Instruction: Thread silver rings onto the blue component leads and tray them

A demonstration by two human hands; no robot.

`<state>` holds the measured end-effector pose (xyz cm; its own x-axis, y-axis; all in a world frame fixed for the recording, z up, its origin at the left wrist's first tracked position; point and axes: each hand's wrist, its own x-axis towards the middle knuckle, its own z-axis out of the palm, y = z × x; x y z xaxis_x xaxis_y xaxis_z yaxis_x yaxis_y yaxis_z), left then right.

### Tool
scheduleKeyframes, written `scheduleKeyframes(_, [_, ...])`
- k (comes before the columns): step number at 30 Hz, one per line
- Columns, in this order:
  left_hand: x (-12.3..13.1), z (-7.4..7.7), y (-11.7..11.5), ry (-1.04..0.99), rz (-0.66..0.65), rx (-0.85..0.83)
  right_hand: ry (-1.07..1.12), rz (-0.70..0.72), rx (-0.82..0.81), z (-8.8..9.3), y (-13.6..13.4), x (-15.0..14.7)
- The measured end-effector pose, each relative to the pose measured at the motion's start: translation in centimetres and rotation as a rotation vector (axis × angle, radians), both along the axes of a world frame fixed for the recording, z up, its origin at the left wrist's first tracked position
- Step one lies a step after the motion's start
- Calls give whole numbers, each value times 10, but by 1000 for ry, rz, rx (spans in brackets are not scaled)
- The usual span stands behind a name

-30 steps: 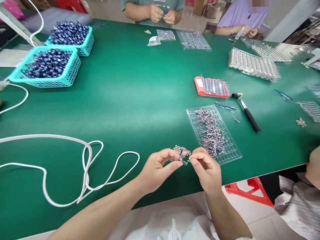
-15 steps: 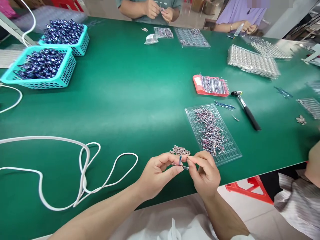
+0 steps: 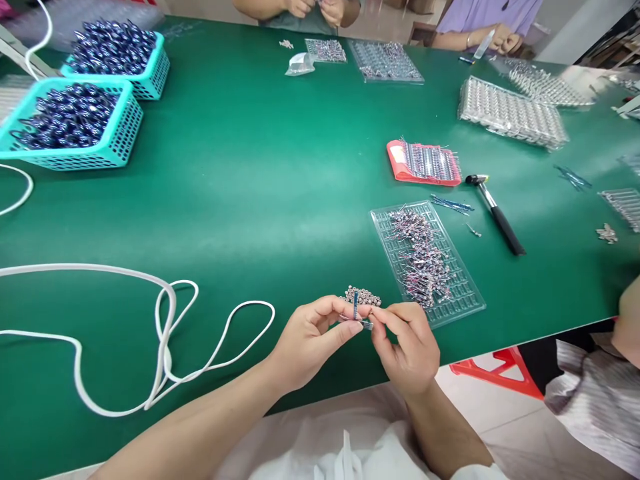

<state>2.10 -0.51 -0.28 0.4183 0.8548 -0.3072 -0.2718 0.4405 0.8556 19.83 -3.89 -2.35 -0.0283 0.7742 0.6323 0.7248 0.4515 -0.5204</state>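
Observation:
Near the front edge of the green table, my left hand [image 3: 313,340] pinches a thin blue strip [image 3: 355,305] that stands up between its fingers. A small flat metallic piece shows by the thumb tip. My right hand [image 3: 407,343] meets it at the fingertips, thumb and forefinger closed on something too small to make out. Just behind the fingertips lies a pile of small round brownish beads [image 3: 364,296], partly covered by my left hand. Beyond my right hand, a clear ribbed tray [image 3: 463,287] bears a heap of small parts with thin wire legs [image 3: 425,267].
Behind the tray lie a red-backed pack of wired parts [image 3: 427,164], blue strips [image 3: 451,204] and a hammer [image 3: 505,229]. White cable [image 3: 167,333] loops at left, below turquoise baskets [image 3: 107,143]. Two people work across the table; another person's arm [image 3: 629,320] is at right.
The view has shifted slightly, so the far table edge sits higher. The blue strip now stands more upright above my left fingers. Both hands remain together at the fingertips.

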Motion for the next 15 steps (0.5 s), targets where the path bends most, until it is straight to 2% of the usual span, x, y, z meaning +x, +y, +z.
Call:
scheduleKeyframes(9, [-2,-2,1,28,-4,-8,-47,26,3,0,2,1])
scheduleKeyframes(12, [-1,-1,3,-19,-3,-64,68,59,-31,0,1,2])
scheduleKeyframes(15, [1,0,4,-28,12,-88,259,107,-141,-2,-3,4])
